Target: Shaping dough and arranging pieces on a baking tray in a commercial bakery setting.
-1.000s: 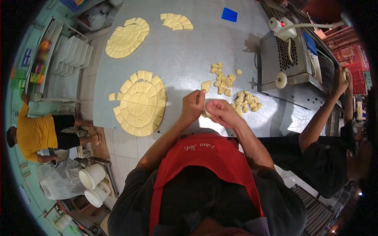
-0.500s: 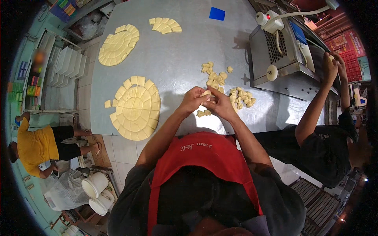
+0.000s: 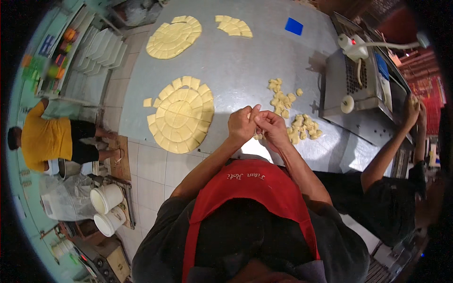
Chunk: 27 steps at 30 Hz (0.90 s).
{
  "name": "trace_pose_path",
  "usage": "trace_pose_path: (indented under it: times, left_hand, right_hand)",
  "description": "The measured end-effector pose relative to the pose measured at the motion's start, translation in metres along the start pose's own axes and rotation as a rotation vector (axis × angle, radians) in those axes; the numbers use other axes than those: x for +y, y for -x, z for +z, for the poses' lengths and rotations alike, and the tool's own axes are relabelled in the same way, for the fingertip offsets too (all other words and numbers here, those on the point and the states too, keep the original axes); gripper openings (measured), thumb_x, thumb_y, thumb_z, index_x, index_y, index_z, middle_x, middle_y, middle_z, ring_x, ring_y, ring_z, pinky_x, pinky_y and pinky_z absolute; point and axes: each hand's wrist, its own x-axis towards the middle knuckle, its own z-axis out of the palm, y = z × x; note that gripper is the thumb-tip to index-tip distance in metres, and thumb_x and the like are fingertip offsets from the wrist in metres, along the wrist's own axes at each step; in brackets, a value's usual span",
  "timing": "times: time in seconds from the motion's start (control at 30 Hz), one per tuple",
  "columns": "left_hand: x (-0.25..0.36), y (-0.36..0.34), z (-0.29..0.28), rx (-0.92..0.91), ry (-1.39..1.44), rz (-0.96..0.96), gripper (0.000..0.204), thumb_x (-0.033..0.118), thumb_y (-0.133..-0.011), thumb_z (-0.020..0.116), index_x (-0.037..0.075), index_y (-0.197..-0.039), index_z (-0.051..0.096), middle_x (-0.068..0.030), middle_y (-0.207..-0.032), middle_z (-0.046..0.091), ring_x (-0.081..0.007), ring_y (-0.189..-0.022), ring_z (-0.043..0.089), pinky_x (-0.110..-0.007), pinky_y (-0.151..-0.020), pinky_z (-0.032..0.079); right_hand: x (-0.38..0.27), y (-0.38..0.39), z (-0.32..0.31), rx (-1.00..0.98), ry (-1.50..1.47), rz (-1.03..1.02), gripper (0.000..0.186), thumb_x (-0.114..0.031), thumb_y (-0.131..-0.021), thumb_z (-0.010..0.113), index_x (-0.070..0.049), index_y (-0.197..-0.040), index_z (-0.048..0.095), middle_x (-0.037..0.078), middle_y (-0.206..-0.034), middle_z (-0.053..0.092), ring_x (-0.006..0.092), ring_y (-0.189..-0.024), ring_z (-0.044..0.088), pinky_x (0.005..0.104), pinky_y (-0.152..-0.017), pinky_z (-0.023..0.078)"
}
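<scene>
My left hand [image 3: 241, 125] and my right hand [image 3: 273, 129] meet above the near edge of the metal table, fingers closed together. A piece of dough is pinched between them, mostly hidden by the fingers now. Just beyond and to the right lie two loose heaps of small shaped dough pieces, a farther heap [image 3: 282, 101] and a nearer heap [image 3: 303, 128]. A few more dough pieces [image 3: 258, 137] show partly beneath my hands. To the left rests a flat round of dough [image 3: 180, 114] cut into many pieces, with one loose dough square [image 3: 147, 102] beside it.
Farther back are another cut dough round [image 3: 173, 37], a partial one [image 3: 234, 27] and a blue flat scraper [image 3: 294, 26]. A metal machine [image 3: 356, 80] stands on the right; a co-worker [image 3: 389, 198] reaches past it. Someone in yellow [image 3: 47, 144] bends near white buckets [image 3: 106, 198] at left.
The whole view has shifted, so the table's contents appear farther right and higher. My fingers have closed more over the dough piece, which showed between them before.
</scene>
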Motion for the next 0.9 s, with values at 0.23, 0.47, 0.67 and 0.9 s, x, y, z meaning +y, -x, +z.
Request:
trace_pose_path:
  times: [0.23, 0.47, 0.67, 0.9]
  left_hand:
    - [-0.033, -0.012, 0.0, 0.112, 0.142, 0.087, 0.035, 0.027, -0.102, 0.074, 0.004, -0.103, 0.048, -0.0163, -0.069, 0.061, -0.0366, -0.057, 0.061, -0.047, -0.056, 0.049]
    - [-0.018, 0.021, 0.018, -0.235, -0.045, 0.627, 0.058, 0.039, -0.096, 0.075, 0.016, -0.147, 0.061, -0.0169, -0.143, 0.058, -0.0359, -0.137, 0.051, -0.052, -0.118, 0.035]
    - [-0.024, 0.039, 0.02, -0.444, -0.269, 0.511, 0.058, 0.025, -0.087, 0.083, 0.012, -0.14, 0.062, -0.0185, -0.141, 0.051, -0.0407, -0.125, 0.055, -0.05, -0.106, 0.049]
    - [-0.026, -0.01, 0.036, -0.411, 0.031, 0.516, 0.038, -0.006, -0.096, 0.058, 0.002, -0.133, 0.063, -0.0211, -0.123, 0.067, -0.0408, -0.115, 0.065, -0.049, -0.098, 0.053]
  right_hand:
    - [-0.02, 0.029, -0.019, -0.433, 0.054, 0.32, 0.026, -0.019, -0.101, 0.076, 0.001, -0.117, 0.071, 0.011, -0.1, 0.076, 0.0161, -0.077, 0.07, 0.0249, -0.06, 0.055]
    - [-0.007, 0.058, -0.063, 0.172, 0.053, 0.197, 0.034, -0.011, -0.099, 0.076, -0.008, -0.131, 0.066, 0.001, -0.104, 0.073, 0.0108, -0.082, 0.07, 0.0231, -0.061, 0.054]
    - [-0.054, 0.101, -0.142, 0.854, 1.363, -0.373, 0.049, -0.017, -0.087, 0.084, -0.011, -0.134, 0.071, 0.021, -0.144, 0.067, 0.0409, -0.129, 0.064, 0.0469, -0.111, 0.049]
    - [-0.006, 0.108, -0.097, 0.58, 0.925, -0.088, 0.038, -0.013, -0.096, 0.076, -0.004, -0.132, 0.069, 0.013, -0.11, 0.077, 0.0208, -0.095, 0.075, 0.0367, -0.085, 0.061]
